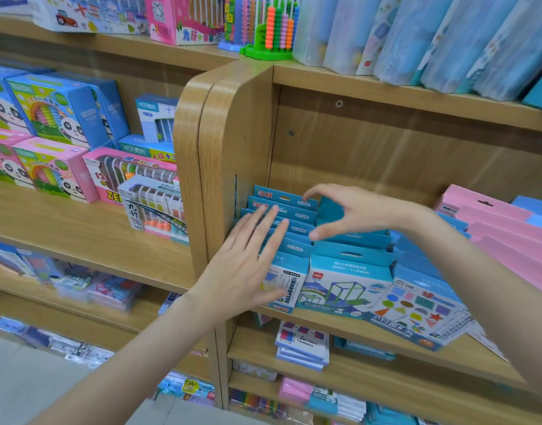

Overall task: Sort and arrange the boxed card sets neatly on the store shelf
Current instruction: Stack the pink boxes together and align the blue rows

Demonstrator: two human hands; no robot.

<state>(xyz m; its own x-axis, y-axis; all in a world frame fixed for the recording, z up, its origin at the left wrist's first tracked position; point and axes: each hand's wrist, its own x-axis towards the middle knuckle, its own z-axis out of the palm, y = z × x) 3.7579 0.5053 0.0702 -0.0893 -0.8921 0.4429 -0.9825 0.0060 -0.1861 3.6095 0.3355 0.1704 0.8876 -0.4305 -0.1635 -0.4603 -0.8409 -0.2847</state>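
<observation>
The blue card boxes (289, 228) stand in rows on the middle shelf (355, 332) of the right-hand wooden unit, packed one behind another against its left side panel (233, 142). The leftmost row shows five hang-tab tops stepped from near to far; just right of it a second blue row (349, 265) shows at least three, and a third blue row (417, 302), fronted by a box printed with coloured shapes, sits further right. Pink boxes (503, 228) fill the right end, at least four tops visible.

The left hand (245, 265) lies flat on the leftmost row, fingers (269, 228) spread and extended, palm over the near box's front, gripping nothing. The right hand (352, 210) hovers over the far boxes, thumb and fingers curved wide apart in an open C, with no box between them; whether its fingertips touch a tab cannot be told.

Two abacuses (272, 29) stand on the shelf above.
</observation>
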